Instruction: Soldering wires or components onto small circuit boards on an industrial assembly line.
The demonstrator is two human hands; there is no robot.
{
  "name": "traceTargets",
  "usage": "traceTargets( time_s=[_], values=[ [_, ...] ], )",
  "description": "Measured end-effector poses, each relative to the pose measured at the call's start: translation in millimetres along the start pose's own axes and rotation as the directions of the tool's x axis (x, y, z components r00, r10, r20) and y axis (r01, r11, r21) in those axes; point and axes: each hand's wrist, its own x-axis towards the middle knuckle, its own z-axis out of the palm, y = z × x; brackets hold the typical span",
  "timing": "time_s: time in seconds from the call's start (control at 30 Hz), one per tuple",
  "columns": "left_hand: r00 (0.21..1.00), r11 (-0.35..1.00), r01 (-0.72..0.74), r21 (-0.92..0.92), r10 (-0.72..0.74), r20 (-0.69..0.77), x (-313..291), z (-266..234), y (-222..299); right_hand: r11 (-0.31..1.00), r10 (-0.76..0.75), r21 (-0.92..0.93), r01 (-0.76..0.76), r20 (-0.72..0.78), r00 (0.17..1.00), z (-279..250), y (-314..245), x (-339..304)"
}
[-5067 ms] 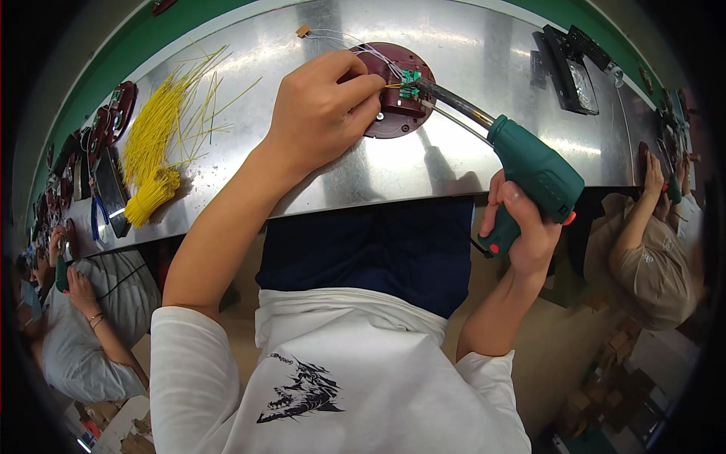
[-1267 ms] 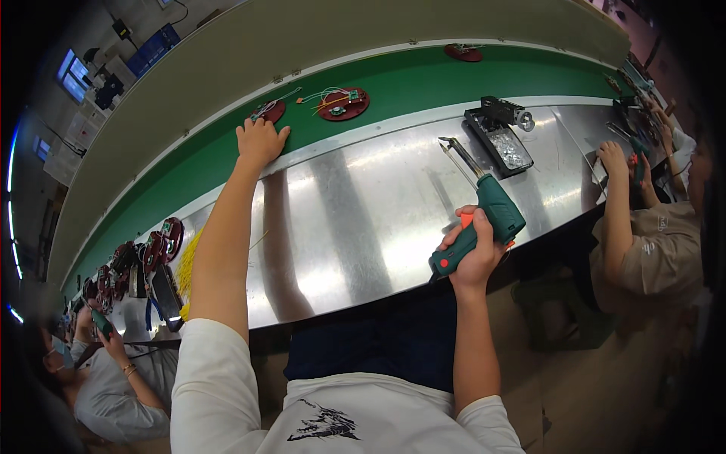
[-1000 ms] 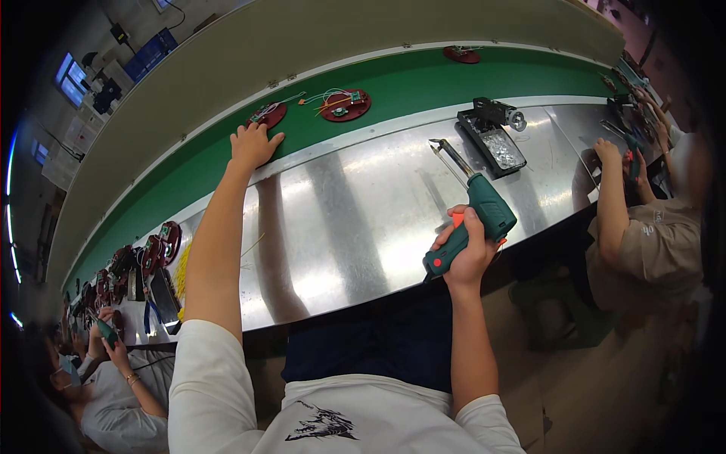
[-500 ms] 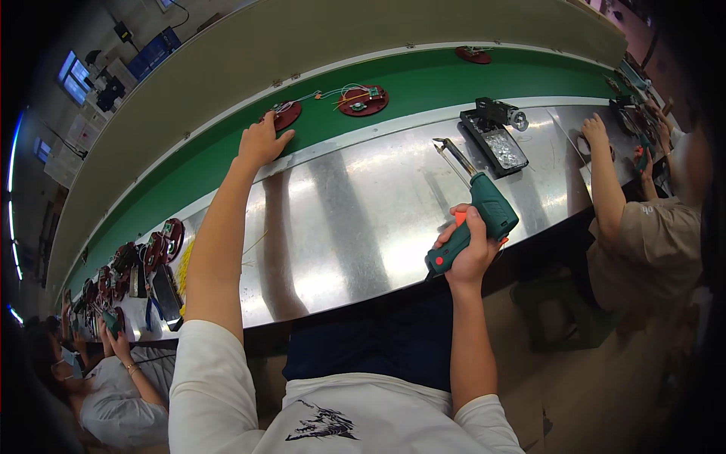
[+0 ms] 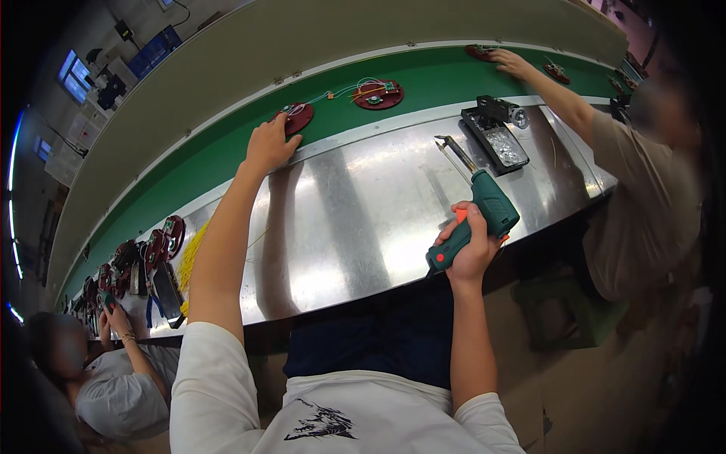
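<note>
dark red round disc (image 5: 301, 122) at the fingertips of the left hand (image 5: 270, 145)

the left hand is stretched out with its fingers extended and its thumb standing apart, not closed around anything. the fingertips overlap the disc's left rim; whether they press or hook it cannot be told. from them the disc lies just to the right, flat on the smooth green strip (image 5: 439, 83). seen at this slant it looks oval, its longer way running roughly left to right, away from the fingertips. thin pale wires trail rightward from it to a small orange connector (image 5: 330, 95); farther right of these fingers lies a second dark red disc (image 5: 389, 98).

the right hand (image 5: 470, 246) is wrapped around the grip of a dark green pistol-shaped soldering tool (image 5: 495, 204), its metal barrel slanting ahead and left of those fingers, over the silver metal tabletop (image 5: 355, 204). this hand is well apart from the disc; the left is nearer. ahead and right of the right fingers stands a black holder with a tray (image 5: 484, 145). well right of the left fingers, a co-worker's hand (image 5: 514, 64) is at another disc (image 5: 476, 51).
</note>
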Motion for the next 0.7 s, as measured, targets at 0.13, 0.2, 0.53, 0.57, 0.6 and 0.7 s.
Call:
traceTargets(
  time_s=[0.13,0.2,0.53,0.57,0.6,0.7],
  values=[
    [1.0,1.0,0.001,0.007,-0.001,-0.012,-1.4,-2.6,5.7,1.0,0.002,-0.006,-0.002,-0.003,1.0,-0.1,2.2,0.2],
    [0.998,0.998,0.053,-0.038,-0.055,-0.044,8.7,3.1,1.9,1.0,-0.011,-0.012,0.01,-0.007,1.0,1.0,2.8,0.0],
    [0.923,0.875,0.381,-0.299,-0.341,0.18,41.4,12.6,3.3,1.0,0.008,0.004,-0.008,0.019,1.0,0.3,-1.5,-3.1],
    [0.902,0.842,0.426,-0.33,-0.366,0.229,43.4,12.3,5.4,1.0,0.005,-0.004,-0.005,0.004,1.0,-0.8,-0.7,-3.2],
    [0.878,0.806,0.471,-0.357,-0.392,0.275,45.3,7.8,7.1,1.0,0.001,-0.009,-0.001,-0.007,1.0,-0.2,-0.1,-2.5],
    [0.859,0.769,0.503,-0.395,-0.395,0.325,48.9,9.1,4.2,1.0,-0.007,-0.016,0.007,-0.011,1.0,-0.1,1.0,-2.2]
  ],
)
